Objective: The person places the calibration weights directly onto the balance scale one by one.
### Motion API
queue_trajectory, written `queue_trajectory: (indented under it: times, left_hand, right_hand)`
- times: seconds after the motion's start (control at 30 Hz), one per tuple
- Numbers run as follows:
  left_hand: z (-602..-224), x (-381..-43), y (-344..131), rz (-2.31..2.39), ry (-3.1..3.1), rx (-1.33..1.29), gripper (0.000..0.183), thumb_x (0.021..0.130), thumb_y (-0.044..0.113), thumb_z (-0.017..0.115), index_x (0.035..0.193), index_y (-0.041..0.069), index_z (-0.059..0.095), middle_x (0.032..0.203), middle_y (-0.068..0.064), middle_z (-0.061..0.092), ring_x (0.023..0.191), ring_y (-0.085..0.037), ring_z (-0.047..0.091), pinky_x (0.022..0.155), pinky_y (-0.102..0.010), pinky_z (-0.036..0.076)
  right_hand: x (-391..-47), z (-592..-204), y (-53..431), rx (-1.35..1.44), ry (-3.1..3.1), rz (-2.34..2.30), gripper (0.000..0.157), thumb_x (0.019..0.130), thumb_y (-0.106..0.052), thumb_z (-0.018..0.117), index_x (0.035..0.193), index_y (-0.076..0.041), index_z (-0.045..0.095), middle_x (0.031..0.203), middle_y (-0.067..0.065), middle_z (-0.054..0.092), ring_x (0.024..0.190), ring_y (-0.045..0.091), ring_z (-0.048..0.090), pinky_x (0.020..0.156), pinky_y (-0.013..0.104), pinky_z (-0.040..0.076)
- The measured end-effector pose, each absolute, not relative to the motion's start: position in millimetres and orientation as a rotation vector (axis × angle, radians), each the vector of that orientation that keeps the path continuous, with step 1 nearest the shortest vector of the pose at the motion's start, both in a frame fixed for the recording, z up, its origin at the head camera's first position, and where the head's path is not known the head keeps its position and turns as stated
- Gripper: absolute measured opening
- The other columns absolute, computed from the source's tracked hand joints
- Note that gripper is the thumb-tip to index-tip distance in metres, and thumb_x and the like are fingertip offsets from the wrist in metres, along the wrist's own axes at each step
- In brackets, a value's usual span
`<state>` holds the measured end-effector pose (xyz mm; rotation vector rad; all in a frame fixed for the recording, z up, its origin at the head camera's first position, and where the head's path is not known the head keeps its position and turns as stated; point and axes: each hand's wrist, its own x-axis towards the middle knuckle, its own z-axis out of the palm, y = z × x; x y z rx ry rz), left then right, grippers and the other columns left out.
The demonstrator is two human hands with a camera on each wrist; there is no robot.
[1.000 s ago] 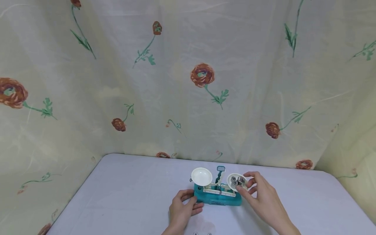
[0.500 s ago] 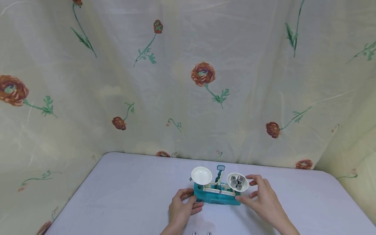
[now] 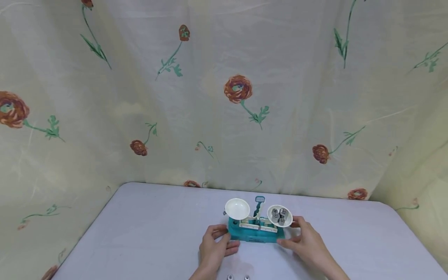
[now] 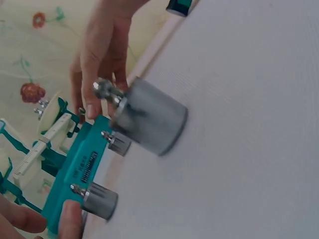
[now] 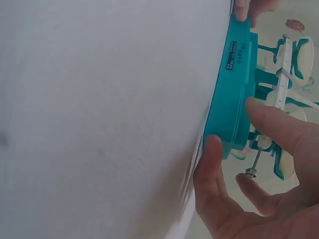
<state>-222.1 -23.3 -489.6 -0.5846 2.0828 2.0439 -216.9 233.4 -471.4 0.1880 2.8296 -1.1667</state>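
Observation:
A teal balance scale (image 3: pixel 252 235) with two white pans stands on the table in the head view. Its left pan (image 3: pixel 237 209) has nothing in it; several metal weights (image 3: pixel 281 221) sit in the right pan (image 3: pixel 288 222). My left hand (image 3: pixel 212 249) grips the left end of the base, thumb and fingers around it. At the right end, my right hand (image 3: pixel 309 245) holds the base below the loaded pan, thumb at the front corner. In the right wrist view, fingertips (image 5: pixel 214 144) touch the teal base (image 5: pixel 232 94). An adjusting screw (image 5: pixel 251 172) lies close to another finger.
Near the table's front, two small metal weights (image 3: pixel 230 277) stand in front of the scale. The left wrist view shows these and a larger-looking weight (image 4: pixel 152 117) closer to the camera. A flowered curtain (image 3: pixel 175 116) hangs behind the white table (image 3: pixel 157 229).
My right hand has left the weights in the right pan and moved down to the base's right end. My left hand has stayed at the left end. The head view has shifted slightly.

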Motion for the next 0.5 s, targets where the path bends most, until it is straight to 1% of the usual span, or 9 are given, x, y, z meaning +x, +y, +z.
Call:
queue_trajectory:
  times: [0.13,0.3,0.4,0.5]
  left_hand:
    - [-481.6,-218.3,-23.0,2.004,2.141,-0.600,0.040,0.099,0.003,0.063,0.138,0.004,0.055,0.137,-0.030,0.064,0.074,-0.014,0.079,0.066,-0.031,0.067]
    - [-473.8,-213.6,-23.4,1.889,2.315,-0.571,0.039,0.096,0.007,0.066,0.134,0.007,0.059,0.137,-0.027,0.066,0.076,-0.015,0.075,0.062,-0.030,0.064]
    - [-470.9,-211.3,-26.0,1.821,2.398,-0.507,0.037,0.095,0.008,0.068,0.131,0.009,0.061,0.136,-0.023,0.068,0.077,-0.015,0.073,0.061,-0.029,0.061]
    - [-467.8,-209.5,-31.1,1.746,2.480,-0.378,0.033,0.093,0.010,0.072,0.125,0.012,0.063,0.130,-0.017,0.072,0.080,-0.014,0.071,0.064,-0.029,0.060]
  right_hand:
    - [-217.0,-472.1,230.7,0.221,2.797,-1.203,0.085,0.086,-0.027,0.091,0.151,0.001,0.044,0.145,0.032,0.056,0.086,0.016,0.067,0.064,0.030,0.062]
    - [-216.9,-472.9,227.9,0.231,2.784,-1.225,0.082,0.089,-0.026,0.089,0.150,0.004,0.042,0.143,0.034,0.056,0.089,0.018,0.067,0.064,0.030,0.062]
    - [-216.3,-473.3,226.5,0.233,2.792,-1.216,0.079,0.089,-0.027,0.088,0.148,0.004,0.046,0.140,0.032,0.060,0.092,0.020,0.067,0.064,0.030,0.061]
    - [-215.0,-473.4,225.2,0.213,2.802,-1.205,0.073,0.088,-0.025,0.088,0.144,0.003,0.050,0.135,0.028,0.065,0.092,0.020,0.067,0.063,0.031,0.061]
